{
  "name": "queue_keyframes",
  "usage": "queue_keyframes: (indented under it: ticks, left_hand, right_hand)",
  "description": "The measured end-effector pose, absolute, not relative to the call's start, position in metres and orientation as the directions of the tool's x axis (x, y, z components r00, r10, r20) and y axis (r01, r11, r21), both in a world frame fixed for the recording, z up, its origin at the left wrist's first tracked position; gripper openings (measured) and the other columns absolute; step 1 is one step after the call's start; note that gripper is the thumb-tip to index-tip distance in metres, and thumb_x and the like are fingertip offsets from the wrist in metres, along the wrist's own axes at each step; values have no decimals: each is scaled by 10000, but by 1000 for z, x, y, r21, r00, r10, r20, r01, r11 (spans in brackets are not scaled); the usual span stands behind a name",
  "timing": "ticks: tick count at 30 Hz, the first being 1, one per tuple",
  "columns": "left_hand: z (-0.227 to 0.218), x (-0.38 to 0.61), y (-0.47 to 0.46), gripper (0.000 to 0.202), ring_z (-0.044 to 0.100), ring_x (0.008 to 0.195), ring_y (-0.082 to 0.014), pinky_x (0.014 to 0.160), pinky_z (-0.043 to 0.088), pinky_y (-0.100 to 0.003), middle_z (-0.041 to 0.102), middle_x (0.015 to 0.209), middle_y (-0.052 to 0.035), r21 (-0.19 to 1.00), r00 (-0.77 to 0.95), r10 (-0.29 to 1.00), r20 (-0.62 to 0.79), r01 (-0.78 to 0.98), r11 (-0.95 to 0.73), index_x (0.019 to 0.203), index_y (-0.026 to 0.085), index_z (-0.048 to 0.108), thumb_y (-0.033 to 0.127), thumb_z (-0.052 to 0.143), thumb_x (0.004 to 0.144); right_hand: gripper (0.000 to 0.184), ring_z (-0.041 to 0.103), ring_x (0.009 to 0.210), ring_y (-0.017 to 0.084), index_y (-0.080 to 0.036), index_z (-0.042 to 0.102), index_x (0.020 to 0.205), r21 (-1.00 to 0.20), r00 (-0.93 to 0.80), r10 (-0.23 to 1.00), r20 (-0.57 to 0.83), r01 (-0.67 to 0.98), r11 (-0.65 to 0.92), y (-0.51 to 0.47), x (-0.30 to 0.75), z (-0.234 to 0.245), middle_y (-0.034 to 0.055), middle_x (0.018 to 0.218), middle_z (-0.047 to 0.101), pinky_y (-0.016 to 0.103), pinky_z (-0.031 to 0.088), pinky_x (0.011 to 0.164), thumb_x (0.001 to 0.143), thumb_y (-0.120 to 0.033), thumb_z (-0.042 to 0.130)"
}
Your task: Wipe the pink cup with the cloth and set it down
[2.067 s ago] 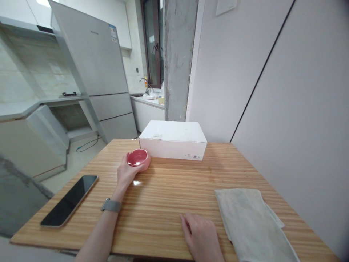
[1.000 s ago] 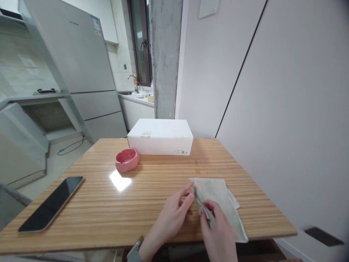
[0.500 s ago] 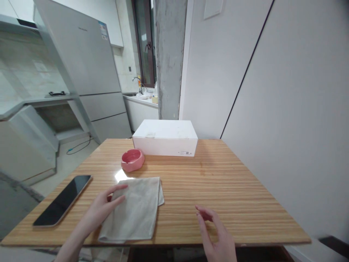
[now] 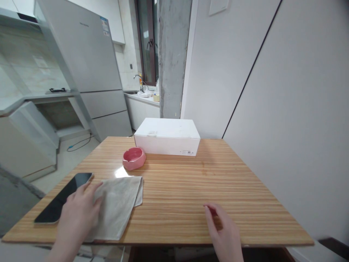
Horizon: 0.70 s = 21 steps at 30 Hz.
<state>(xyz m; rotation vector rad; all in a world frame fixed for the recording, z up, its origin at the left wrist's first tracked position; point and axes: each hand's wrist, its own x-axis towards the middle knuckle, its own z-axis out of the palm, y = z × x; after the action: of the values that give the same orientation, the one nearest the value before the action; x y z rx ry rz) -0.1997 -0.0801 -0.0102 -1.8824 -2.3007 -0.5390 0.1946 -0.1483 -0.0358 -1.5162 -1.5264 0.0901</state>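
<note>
Since the cloth (image 4: 117,203) looks soft, light and limp, a flat palm should slide it; the left hand (image 4: 77,213) lies spread on its left edge, the right hand (image 4: 223,229) loosely curled, empty.

Nothing legible: the fridge (image 4: 89,65) carries a faint wordmark (image 4: 84,24) and a sticker (image 4: 105,26) at one o'clock, the white box (image 4: 167,131) a tiny label (image 4: 187,151) at five o'clock

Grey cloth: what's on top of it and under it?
The left hand lies flat on the grey cloth, covering its left edge. The cloth lies on the wooden table. Whether it reaches the phone is hidden by the hand.
</note>
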Motion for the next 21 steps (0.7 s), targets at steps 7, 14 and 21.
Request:
queue_keyframes:
  ticks: [7,14,21]
  left_hand:
    - [-14,-51,-98,276,621,778,-166,700,472,-272,641,853,-37,420,167,921,353,851,-315,830,218,610,290,362,931]
    - [-34,-12,-97,185,616,701,-188,606,393,-281,644,733,-19,296,307,915,262,877,-378,744,208,542,181,421,881]
    - [-35,-16,-97,172,596,677,-174,595,362,-268,633,720,-18,294,314,905,287,870,-395,723,207,525,175,438,867]
  right_hand:
    - [364,595,546,140,-216,567,733,-453,7,874,487,857,246,-121,153,-32,1,630,613,248,409,535,974,-376,345]
    - [419,605,577,168,-220,522,697,-223,-123,863,490,939,261,-115,136,-46,18,638,616,277,333,544,992,-291,234]
    - [408,592,495,167,-225,513,676,-138,-182,880,439,954,266,-117,138,-46,11,562,608,285,279,508,987,-279,254]
